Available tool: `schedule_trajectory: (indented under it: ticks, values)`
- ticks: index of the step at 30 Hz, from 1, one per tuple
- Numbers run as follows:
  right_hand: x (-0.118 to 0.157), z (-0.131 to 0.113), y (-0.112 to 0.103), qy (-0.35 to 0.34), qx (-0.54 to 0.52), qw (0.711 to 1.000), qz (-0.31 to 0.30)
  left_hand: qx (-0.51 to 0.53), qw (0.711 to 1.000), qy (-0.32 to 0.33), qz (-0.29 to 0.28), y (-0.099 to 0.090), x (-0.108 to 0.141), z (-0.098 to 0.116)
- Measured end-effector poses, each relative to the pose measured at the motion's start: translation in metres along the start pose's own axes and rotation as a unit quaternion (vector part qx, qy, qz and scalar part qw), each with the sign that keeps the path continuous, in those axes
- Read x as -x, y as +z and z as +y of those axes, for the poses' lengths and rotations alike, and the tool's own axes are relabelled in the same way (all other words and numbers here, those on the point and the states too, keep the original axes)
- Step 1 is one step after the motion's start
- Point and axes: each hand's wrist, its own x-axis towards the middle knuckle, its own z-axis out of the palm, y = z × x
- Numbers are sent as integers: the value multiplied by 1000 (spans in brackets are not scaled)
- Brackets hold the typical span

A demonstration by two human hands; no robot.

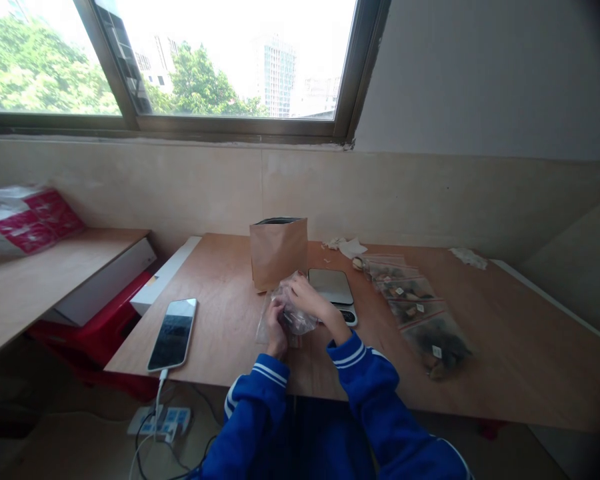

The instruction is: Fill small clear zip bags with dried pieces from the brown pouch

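This looks like a plain upstairs workroom or small office: a plywood desk point(220, 320) holding a scale point(331, 285) and phone point(173, 333), beneath a window point(220, 60) facing a tower block point(277, 73).

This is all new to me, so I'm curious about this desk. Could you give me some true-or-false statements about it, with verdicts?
1. The left hand and right hand hold a clear plastic bag. True.
2. A brown paper pouch stands upright behind the hands. True.
3. The black-screened smartphone is unplugged. False: a white cable runs from its lower end.
4. The flat silver digital scale sits left of the smartphone. False: it sits beyond the hands, right of the smartphone.
5. Clear labelled zip bags lie in a row on the wooden desk. True.
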Motion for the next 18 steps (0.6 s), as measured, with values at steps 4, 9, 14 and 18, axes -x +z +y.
schedule_trajectory:
  ticks: [4, 9, 14, 18]
  values:
    - [1, 10, 4, 8, 80, 997, -20, -27, 999, -10, -33, 2, 3, 4]
    - [6, 10, 0, 23, 70, 997, 8, -95, 993, 16, -61, 4, 6, 7]
    - [11, -2, -13, 32, 15, 999, 38, -180, 982, 43, -40, 3, 0, 3]
    - [19, -14, -28, 72, -33, 997, -23, -236, 970, 55, 18, -1, -5, -1]
